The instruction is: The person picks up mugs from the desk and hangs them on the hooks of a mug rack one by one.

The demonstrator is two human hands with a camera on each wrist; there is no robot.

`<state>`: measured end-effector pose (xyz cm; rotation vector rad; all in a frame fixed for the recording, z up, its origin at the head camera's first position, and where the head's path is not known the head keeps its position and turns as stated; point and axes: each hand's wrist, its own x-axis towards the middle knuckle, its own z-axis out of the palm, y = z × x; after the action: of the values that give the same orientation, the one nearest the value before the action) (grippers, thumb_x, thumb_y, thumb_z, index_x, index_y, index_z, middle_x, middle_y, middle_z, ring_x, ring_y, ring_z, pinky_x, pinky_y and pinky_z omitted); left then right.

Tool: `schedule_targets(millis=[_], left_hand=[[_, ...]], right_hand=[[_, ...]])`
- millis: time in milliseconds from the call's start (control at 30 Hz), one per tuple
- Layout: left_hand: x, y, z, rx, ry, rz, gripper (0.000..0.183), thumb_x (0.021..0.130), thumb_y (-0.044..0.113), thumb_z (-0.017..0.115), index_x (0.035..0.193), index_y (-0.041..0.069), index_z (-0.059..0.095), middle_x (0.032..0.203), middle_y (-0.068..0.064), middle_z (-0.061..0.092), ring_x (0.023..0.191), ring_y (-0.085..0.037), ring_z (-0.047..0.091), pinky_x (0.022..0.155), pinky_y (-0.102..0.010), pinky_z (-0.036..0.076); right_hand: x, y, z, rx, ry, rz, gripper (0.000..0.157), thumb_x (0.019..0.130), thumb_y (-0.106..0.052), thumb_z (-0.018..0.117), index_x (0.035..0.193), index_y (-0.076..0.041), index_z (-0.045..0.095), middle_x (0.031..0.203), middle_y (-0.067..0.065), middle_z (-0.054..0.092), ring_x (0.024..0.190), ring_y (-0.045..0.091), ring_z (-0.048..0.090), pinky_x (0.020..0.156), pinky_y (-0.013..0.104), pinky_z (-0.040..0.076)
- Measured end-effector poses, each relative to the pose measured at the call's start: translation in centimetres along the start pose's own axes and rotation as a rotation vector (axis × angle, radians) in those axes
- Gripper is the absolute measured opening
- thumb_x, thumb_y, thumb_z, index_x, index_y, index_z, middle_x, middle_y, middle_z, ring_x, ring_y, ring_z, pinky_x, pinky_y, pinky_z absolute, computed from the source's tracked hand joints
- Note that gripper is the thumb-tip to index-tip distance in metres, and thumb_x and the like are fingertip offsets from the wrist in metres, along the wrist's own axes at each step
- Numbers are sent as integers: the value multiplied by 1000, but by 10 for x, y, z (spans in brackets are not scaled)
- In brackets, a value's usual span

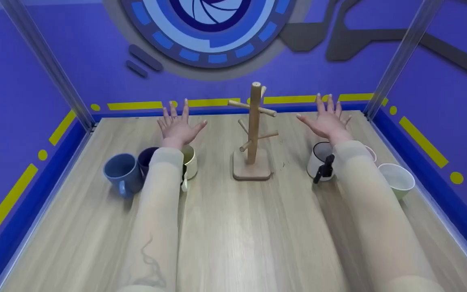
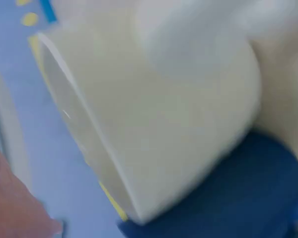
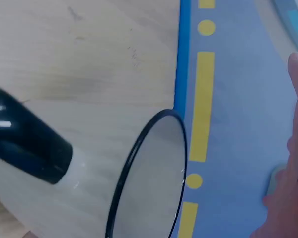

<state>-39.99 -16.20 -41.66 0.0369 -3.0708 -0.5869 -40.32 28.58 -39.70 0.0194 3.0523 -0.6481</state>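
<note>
My left hand (image 1: 180,126), fingers spread, reaches out above the mugs on the left and holds nothing. Under that wrist stand a cream mug with an olive inside (image 1: 192,167) and a dark navy mug (image 1: 146,156), both partly hidden by the sleeve. A blue mug (image 1: 123,172) stands left of them. My right hand (image 1: 328,122) is likewise spread and free, just beyond a white mug with a black rim and handle (image 1: 315,163). A pink-rimmed cup (image 1: 372,153) is mostly covered by the right sleeve; a white-and-green cup (image 1: 397,180) stands farther right.
Between the hands, a wooden mug rack (image 1: 253,125) with several pegs stands upright on its square base, its pegs bare. The wood-grain table (image 1: 233,243) meets blue panels with yellow marks (image 1: 134,106) at the back and sides. Metal posts (image 1: 399,56) rise at the back corners.
</note>
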Motion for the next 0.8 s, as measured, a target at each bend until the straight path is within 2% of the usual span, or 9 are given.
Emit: schedule_targets(millis=[100, 200, 367, 500, 600, 800], left_hand=[[-3, 8, 2, -112, -9, 7, 104, 90, 87, 35, 160, 37, -23, 167, -14, -34, 154, -42, -32, 123, -68, -17], [-7, 17, 4, -210, -1, 24, 104, 90, 88, 34, 158, 39, -26, 166, -10, -36, 153, -39, -34, 124, -65, -18], [-17, 30, 7, -391, 6, 41, 99, 95, 81, 37, 157, 39, -28, 167, -7, -34, 155, -37, -31, 126, -63, -16], [-30, 38, 10, -560, 24, 63, 96, 101, 71, 40, 163, 28, -20, 171, -12, -25, 158, -40, -21, 128, -63, -7], [-44, 42, 13, -702, 39, 80, 91, 105, 61, 41, 164, 20, -15, 173, -15, -16, 161, -38, -12, 130, -60, -1], [-76, 45, 22, -977, 43, 53, 85, 108, 52, 42, 165, 19, -11, 175, -11, -2, 163, -30, 3, 133, -48, 9]], right_hand=[[-3, 0, -3, 58, -12, -2, 118, 80, -96, 35, 162, -31, -19, 168, 10, -33, 154, 48, -28, 108, 83, -20], [-8, 0, -6, 105, -17, -17, 113, 84, -92, 38, 162, -32, -19, 168, 9, -33, 154, 48, -28, 109, 83, -20], [-20, 2, -9, 168, -37, -46, 105, 90, -86, 39, 161, -35, -19, 169, 5, -32, 154, 48, -26, 112, 82, -15], [-33, 6, -12, 252, -39, -89, 99, 94, -82, 39, 163, -35, -14, 171, 6, -26, 154, 49, -24, 116, 80, -10], [-44, 13, -14, 355, -50, -128, 90, 101, -71, 40, 165, -32, -9, 173, 8, -18, 157, 45, -19, 121, 75, -6], [-61, 30, -17, 565, -105, -153, 73, 110, -51, 36, 166, -22, 1, 175, 11, -4, 161, 37, -6, 128, 65, 1]])
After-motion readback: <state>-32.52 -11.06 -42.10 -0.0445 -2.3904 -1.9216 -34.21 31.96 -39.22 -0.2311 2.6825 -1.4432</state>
